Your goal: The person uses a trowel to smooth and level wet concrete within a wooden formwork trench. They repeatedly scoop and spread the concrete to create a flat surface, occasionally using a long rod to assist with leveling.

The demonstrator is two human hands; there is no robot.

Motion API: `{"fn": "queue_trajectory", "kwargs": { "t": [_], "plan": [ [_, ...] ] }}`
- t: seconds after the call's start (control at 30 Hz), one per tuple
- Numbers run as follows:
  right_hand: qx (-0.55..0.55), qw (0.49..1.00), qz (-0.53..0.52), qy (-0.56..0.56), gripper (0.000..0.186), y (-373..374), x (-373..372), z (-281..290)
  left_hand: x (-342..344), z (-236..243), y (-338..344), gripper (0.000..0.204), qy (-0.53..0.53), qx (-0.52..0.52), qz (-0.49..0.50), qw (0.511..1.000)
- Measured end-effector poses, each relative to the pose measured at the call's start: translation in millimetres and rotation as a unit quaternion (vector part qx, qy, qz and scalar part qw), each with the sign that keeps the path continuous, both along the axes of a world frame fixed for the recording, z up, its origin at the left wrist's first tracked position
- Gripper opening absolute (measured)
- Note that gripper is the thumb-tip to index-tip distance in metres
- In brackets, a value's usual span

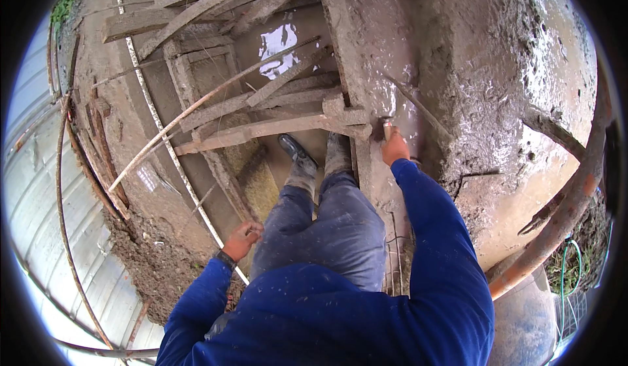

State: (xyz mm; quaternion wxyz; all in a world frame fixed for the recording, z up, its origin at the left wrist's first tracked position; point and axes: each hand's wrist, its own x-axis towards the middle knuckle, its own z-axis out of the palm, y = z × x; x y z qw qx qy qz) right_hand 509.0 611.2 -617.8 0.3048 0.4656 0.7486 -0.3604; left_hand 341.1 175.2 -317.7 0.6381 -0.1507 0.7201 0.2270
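My right hand (396,149) is closed round a short tool with a pale handle (388,128), just right of a mud-coated beam (350,52). The tool's far end sits at the wet mud and is too small to make out. My left hand (242,240) hangs beside my left thigh, its fingers loosely bent and apart, with nothing visible in them. Nearest to it is a muddy plank (229,183). Between the timbers, my dark boots (297,150) stand in a muddy trench.
Crossing timbers (261,129) and a long pole (216,94) span the trench ahead. A thin whitish rod (163,134) runs along the left. Thin metal bars (394,255) lie by my right leg. A thick rusty pipe (556,225) curves at right; corrugated sheets (59,222) stand at left.
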Motion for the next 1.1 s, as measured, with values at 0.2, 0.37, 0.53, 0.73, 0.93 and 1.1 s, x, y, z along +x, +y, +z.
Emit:
{"fn": "queue_trajectory", "kwargs": {
  "t": [0.2,0.37,0.53,0.73,0.93,1.1],
  "plan": [
    [-0.051,0.997,-0.011,0.061,0.053,2,17,-11,9,-15,-2,0.021,0.004,0.016,0.011,1.000],
    [-0.051,0.997,-0.022,0.058,0.052,-5,14,-18,2,-16,7,0.021,-0.003,0.021,-0.017,1.000],
    [-0.031,0.999,0.009,-0.029,0.052,1,-12,15,-10,-5,23,0.020,0.013,0.021,-0.036,0.999],
    [-0.008,1.000,-0.025,0.008,0.043,-6,-6,-2,3,-16,3,0.019,0.024,0.015,-0.075,0.997],
    [-0.032,0.993,-0.020,0.114,0.043,3,18,-9,17,-28,-1,0.021,0.001,0.021,-0.026,0.999],
    [-0.084,0.988,-0.030,0.125,0.043,15,30,-8,15,-27,7,0.021,-0.003,0.016,-0.026,1.000]
  ]
}}
